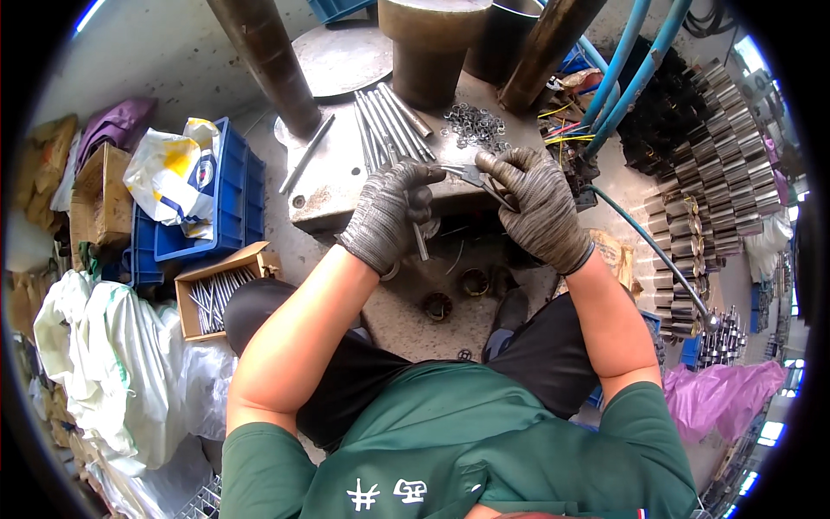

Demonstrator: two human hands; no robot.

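Note:
My left hand (386, 212), in a grey work glove, is closed around a slim metal rod (421, 243) whose lower end sticks out below the fingers. In my gloved right hand (542, 206) is a pair of pliers (471, 176), its jaws pointing left to my left fingertips. Whether the jaws grip anything is too small to tell. Just beyond the hands, several metal rods (378, 121) lie side by side on the metal machine table (333, 190). Right of them is a heap of small metal rings or clips (475, 126). A single rod (308, 154) lies apart at the left.
Thick steel columns (266, 60) and a heavy cylinder (430, 52) rise from the table. Left are a cardboard box of rods (216, 298) and a blue crate (238, 186). Blue hoses (621, 69) hang at right, near stacked metal cylinders (718, 147).

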